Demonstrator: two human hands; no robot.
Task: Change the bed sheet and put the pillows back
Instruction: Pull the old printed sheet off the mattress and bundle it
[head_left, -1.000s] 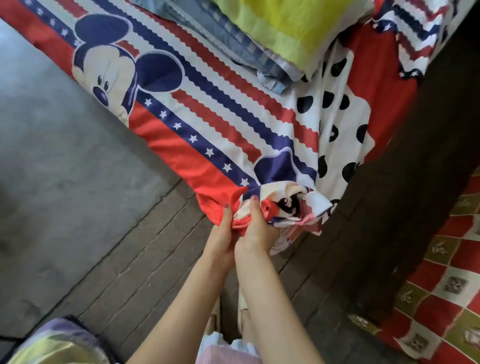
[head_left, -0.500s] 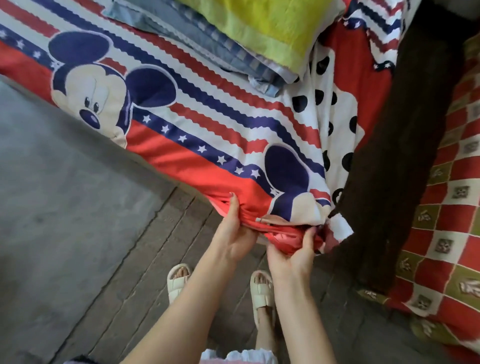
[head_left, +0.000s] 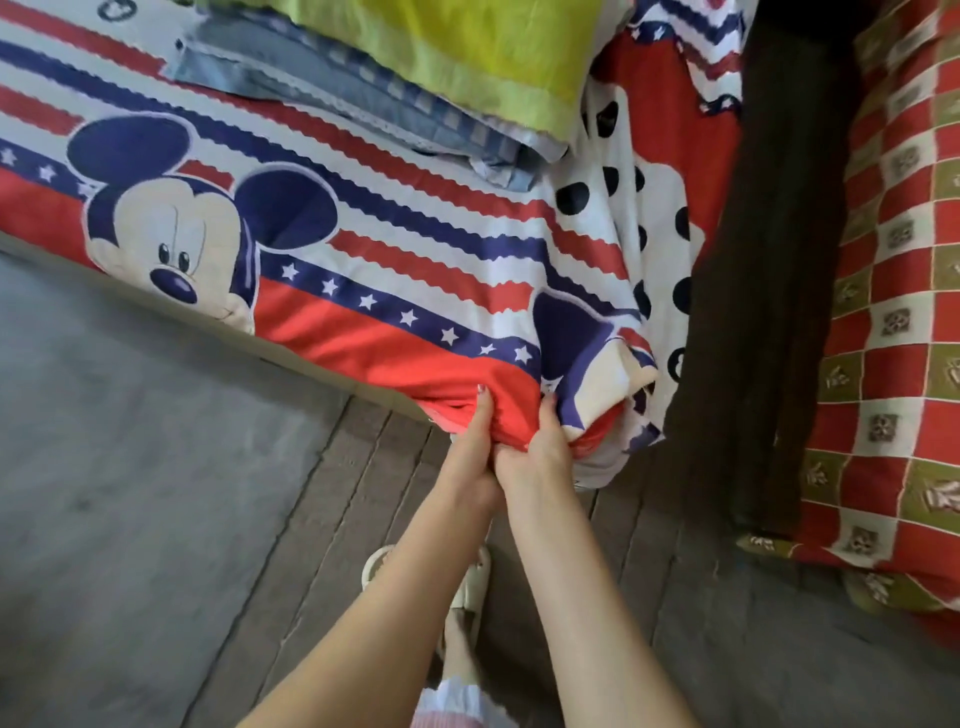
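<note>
Both hands work at the near corner of the bed. The left hand (head_left: 475, 441) and right hand (head_left: 540, 441) touch each other, fingers curled into a tight grip on the bunched red hem of the bed sheet (head_left: 415, 249). From that grip the sheet runs up and away across the bed, its long edge following the bed's near side leftward. The pillows (head_left: 441, 78) lie stacked by the far end, well apart. Right of the corner a dark wooden post (head_left: 753, 260) crowds close; the floor (head_left: 156, 467) leftward is open, so tucking under looks easiest there.
</note>
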